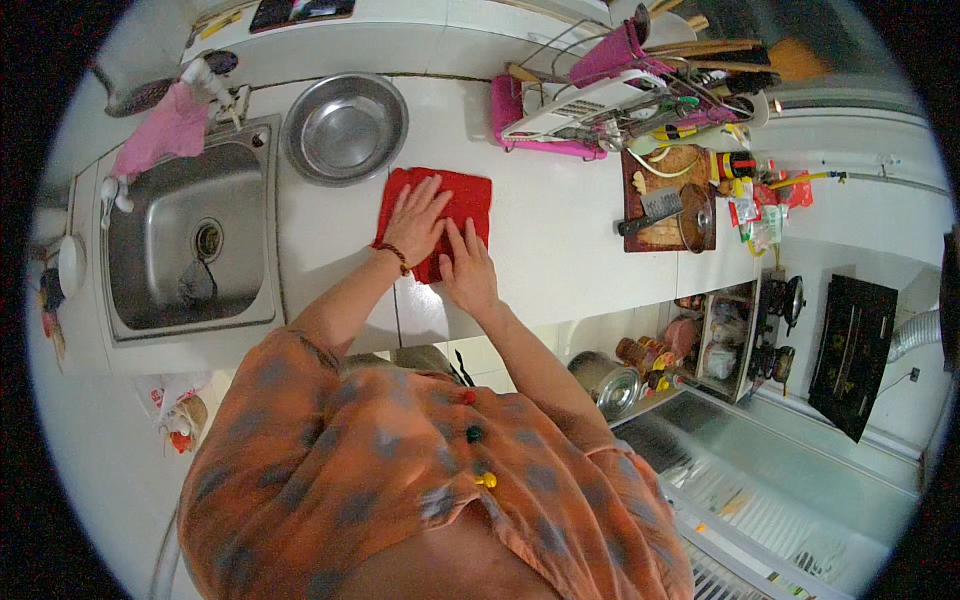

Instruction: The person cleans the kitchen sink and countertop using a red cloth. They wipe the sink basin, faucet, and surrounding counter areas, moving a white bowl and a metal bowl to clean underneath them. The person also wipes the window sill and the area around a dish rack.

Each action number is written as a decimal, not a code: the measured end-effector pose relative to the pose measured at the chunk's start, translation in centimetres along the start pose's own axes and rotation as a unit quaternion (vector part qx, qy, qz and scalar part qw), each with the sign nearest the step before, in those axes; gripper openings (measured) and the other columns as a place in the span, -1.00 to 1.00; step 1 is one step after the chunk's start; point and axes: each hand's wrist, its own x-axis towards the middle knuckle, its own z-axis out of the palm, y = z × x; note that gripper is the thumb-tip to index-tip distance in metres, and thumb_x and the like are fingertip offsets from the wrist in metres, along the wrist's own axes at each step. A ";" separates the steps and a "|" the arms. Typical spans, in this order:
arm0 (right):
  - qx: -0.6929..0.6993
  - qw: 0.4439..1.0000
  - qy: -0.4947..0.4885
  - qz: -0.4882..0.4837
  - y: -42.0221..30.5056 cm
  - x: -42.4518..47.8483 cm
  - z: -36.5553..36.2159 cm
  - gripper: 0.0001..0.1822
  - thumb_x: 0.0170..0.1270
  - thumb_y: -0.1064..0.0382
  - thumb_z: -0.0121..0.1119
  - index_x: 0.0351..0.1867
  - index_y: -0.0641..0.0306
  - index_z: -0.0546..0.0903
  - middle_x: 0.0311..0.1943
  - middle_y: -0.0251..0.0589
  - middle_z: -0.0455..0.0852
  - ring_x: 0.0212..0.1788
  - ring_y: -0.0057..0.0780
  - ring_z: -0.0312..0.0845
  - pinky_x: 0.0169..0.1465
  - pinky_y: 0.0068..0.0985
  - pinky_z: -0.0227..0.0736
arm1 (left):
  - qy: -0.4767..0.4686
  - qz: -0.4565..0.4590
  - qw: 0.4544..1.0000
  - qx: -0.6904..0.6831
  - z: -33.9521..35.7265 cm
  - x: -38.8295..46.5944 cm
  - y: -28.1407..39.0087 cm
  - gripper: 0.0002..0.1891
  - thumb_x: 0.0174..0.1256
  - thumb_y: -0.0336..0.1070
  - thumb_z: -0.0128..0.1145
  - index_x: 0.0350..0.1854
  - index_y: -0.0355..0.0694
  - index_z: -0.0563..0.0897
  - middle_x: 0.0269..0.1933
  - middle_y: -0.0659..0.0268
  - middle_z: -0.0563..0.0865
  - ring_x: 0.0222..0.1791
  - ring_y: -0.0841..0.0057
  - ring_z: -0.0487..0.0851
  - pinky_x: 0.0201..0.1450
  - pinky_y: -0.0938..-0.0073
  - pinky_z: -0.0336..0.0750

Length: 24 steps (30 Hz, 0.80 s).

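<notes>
A red cloth point(466, 193), folded into a rough square, lies flat on the white countertop point(555, 217) in front of me. My left hand point(414, 222) rests palm down on its left part, fingers stretched out and slightly apart. Closer to my body, my right hand point(472, 271) touches the lower right part of the cloth with spread fingers. Neither hand grasps anything. Just beyond the cloth, to the left, stands a round stainless steel basin point(346, 133).
At left is a steel sink point(271, 225) with a pink cloth point(166, 129) by its faucet. A pink dish rack point(506, 112) holds utensils at the back right. Further right, a cleaver point(651, 212) and a glass lid point(696, 225) lie on a wooden cutting board point(667, 244).
</notes>
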 end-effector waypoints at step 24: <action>-0.184 0.974 0.057 0.117 18.3 2.1 -7.3 -0.32 0.25 0.09 0.05 0.38 0.32 0.28 0.41 0.25 0.17 0.35 0.24 0.16 0.36 0.13 0.03 | -0.086 0.106 0.988 0.072 11.3 15.6 14.3 -0.38 0.37 -0.17 -0.13 0.46 -0.26 0.20 0.53 0.06 0.10 0.56 0.24 -0.05 0.55 0.03 -0.24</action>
